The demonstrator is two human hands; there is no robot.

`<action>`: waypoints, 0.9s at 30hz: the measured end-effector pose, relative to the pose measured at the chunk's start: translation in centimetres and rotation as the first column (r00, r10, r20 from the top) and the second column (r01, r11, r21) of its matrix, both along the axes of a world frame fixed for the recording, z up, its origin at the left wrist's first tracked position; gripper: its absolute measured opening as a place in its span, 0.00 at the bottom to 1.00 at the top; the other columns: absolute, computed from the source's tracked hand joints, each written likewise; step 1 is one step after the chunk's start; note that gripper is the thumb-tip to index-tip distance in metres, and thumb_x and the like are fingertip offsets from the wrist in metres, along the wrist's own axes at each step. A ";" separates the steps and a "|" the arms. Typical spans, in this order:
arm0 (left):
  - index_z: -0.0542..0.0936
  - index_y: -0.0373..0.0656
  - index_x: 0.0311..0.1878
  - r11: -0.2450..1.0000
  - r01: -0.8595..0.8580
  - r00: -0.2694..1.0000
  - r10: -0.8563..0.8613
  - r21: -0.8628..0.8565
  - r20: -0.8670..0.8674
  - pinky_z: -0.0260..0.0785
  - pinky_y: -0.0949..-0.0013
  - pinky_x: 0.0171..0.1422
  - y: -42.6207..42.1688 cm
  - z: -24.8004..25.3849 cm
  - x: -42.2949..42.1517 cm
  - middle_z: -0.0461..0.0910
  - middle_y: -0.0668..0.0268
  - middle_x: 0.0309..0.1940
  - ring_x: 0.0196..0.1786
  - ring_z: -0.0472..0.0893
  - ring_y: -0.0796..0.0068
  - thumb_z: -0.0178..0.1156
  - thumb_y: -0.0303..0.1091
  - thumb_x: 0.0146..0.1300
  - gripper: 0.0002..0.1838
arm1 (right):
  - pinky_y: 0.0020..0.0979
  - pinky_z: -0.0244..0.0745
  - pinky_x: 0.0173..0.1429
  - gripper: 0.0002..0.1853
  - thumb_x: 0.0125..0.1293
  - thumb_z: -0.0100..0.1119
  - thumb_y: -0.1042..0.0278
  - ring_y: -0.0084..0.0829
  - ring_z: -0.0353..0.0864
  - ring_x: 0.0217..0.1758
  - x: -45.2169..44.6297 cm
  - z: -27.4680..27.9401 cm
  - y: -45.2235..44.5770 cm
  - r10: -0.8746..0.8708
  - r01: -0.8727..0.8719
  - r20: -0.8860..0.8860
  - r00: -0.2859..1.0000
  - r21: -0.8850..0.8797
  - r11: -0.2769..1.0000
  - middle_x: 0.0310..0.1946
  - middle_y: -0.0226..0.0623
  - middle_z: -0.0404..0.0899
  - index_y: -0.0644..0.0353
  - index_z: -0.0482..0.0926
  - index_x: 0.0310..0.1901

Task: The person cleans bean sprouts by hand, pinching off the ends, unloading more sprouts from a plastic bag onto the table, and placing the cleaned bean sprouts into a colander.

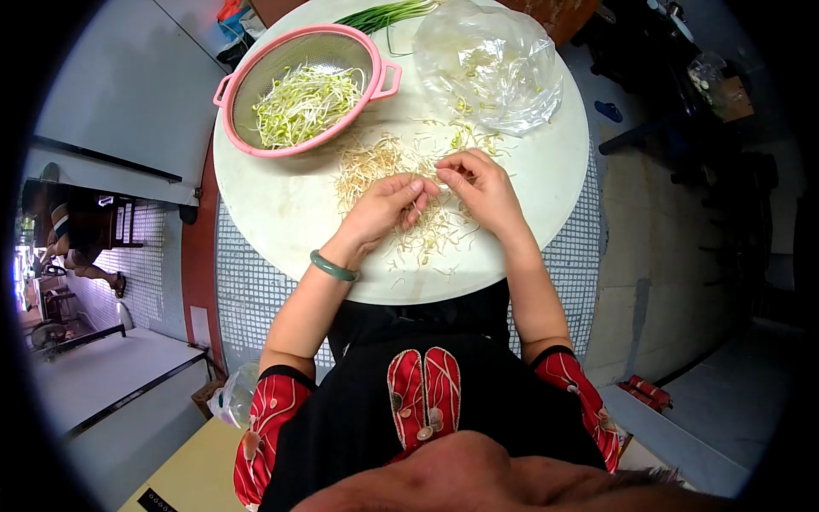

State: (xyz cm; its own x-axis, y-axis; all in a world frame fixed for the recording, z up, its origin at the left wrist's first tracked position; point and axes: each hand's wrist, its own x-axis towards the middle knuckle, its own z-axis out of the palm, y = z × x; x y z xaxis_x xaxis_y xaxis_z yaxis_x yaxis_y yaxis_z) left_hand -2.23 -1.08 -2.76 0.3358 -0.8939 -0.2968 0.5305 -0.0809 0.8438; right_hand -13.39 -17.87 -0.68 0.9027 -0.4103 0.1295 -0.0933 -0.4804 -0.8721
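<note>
Loose bean sprouts point(426, 243) and a heap of thin brownish root ends point(367, 166) lie on the round white table, under and around my hands. My left hand point(392, 205), with a green bangle on its wrist, is closed with thumb and fingers pressed together on a bean sprout. Close beside it on the right, my right hand point(485, 188) pinches at a bean sprout between thumb and forefinger. The sprout itself is thin and mostly hidden by the fingers. Beyond my left hand stands a pink-rimmed mesh strainer point(380, 64) holding a pile of pale sprouts point(307, 104).
A clear plastic bag point(520, 68) with some sprouts inside lies at the table's far right. Green scallions point(388, 14) lie at the far edge. The round table point(273, 230) stands on a tiled floor point(247, 277). A person point(72, 247) is visible at far left.
</note>
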 end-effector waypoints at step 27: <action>0.78 0.42 0.60 0.890 -0.454 -0.318 -0.132 -0.029 0.939 0.69 0.54 0.58 2.8 4.6 13.5 0.80 0.53 0.51 0.52 0.77 0.50 0.59 0.34 0.66 0.20 | 0.38 0.73 0.61 0.14 0.66 0.60 0.72 0.36 0.79 0.53 -10.7 -1.4 -3.8 -0.243 0.333 0.323 0.915 -0.260 0.906 0.49 0.41 0.81 0.65 0.78 0.52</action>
State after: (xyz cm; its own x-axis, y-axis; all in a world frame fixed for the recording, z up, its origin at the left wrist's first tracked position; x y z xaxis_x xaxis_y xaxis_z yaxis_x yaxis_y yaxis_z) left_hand 11.25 1.67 1.82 0.5463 -0.7106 0.4434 -0.8341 -0.5097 0.2109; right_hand -24.12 -21.65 -2.12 0.6594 -0.5465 0.5163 -0.0449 -0.7142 -0.6985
